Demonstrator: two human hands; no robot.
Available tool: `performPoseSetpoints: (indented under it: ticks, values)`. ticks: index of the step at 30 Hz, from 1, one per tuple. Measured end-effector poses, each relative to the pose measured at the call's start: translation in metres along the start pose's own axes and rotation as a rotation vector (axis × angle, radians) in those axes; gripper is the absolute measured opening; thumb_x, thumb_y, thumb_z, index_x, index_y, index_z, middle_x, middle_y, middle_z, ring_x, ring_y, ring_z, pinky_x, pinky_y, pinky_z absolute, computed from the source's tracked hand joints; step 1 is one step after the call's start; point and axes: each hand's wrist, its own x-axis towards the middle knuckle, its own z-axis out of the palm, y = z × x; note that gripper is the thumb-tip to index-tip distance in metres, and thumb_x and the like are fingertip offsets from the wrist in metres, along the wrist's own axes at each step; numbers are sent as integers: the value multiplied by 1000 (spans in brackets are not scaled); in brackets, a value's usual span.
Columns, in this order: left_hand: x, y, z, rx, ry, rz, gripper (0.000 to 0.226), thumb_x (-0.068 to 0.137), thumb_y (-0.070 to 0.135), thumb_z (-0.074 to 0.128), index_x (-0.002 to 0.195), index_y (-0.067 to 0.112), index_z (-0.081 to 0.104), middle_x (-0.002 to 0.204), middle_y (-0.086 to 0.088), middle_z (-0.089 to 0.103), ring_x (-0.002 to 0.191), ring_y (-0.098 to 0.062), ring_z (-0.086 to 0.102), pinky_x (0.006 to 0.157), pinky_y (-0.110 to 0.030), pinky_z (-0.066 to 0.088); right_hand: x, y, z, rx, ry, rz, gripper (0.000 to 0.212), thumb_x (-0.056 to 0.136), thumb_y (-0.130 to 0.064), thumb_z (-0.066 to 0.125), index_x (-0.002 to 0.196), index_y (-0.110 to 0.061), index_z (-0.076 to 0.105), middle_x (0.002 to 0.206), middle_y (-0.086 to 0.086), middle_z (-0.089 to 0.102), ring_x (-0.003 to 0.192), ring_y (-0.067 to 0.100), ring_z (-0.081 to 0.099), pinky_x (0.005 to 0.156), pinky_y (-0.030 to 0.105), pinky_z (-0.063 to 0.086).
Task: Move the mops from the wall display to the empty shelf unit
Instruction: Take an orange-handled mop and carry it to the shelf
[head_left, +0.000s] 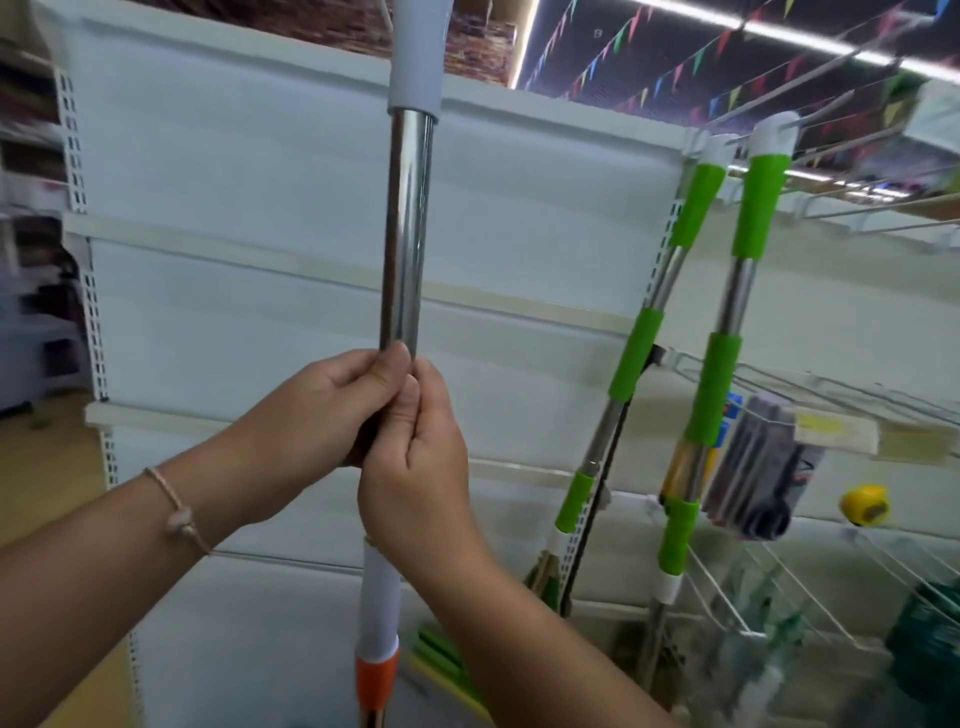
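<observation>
**Now: one mop in both hands, before the shelf unit**

1. Mop (408, 234). Chrome pole, close to upright, near us at centre. It has a pale grey sleeve at the top and a white sleeve with an orange collar low down. The head is out of view. We hold it in front of the shelf unit, and we cannot tell whether it touches the panel.
2. Left hand (332, 410). Our fingers are curled round the pole and the thumb presses on its near side. A cord bracelet (176, 514) sits on the wrist.
3. Right hand (415, 467). It wraps the pole just below and beside the left hand, thumb up, and the two hands touch.
4. Shelf unit (260, 182). White back panels with slotted uprights at both edges, far centre and left.
5. Green mops (717, 384), two. They are at the unit's right edge, well apart from ours, with chrome poles, green sleeves and white caps. The left one leans.
6. Wire racks (831, 384). Far right, with a grey packaged item (763, 467) beneath them.
7. Bunting (649, 67). Strung overhead, upper right.
</observation>
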Motion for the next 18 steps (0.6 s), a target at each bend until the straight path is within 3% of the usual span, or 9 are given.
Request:
performPoseSetpoints:
  ticks: [4, 8, 12, 18]
  values:
    - [22, -1, -28, -16, -35, -28, 47, 81, 52, 49, 96, 13, 72, 80, -9, 74, 72, -15, 71, 58, -21, 55, 23, 12, 21, 14, -17, 0, 35, 108, -36, 30, 128, -21, 54, 109, -3, 69, 105, 12, 67, 91, 43, 56]
    - [46, -2, -52, -14, -61, -20, 39, 79, 52, 50, 76, 23, 75, 72, -5, 71, 64, -14, 68, 54, -24, 54, 50, 24, 41, -6, -27, 10, 39, 104, -46, 28, 128, -27, 53, 107, -4, 70, 99, 15, 68, 84, 50, 57]
    - [67, -7, -71, -3, -94, 11, 42, 79, 54, 49, 77, 20, 74, 69, -5, 68, 61, -15, 65, 54, -26, 53, 70, 39, 55, -20, -46, 1, 38, 102, -52, 28, 126, -33, 51, 104, -7, 70, 96, 14, 69, 79, 53, 58]
    - [86, -12, -84, 0, -129, 50, 52, 76, 62, 52, 85, 14, 70, 74, -13, 66, 67, -27, 61, 61, -34, 51, 87, 52, 62, 3, -27, 0, 39, 100, -55, 26, 125, -42, 53, 100, -10, 73, 88, 9, 72, 71, 36, 60]
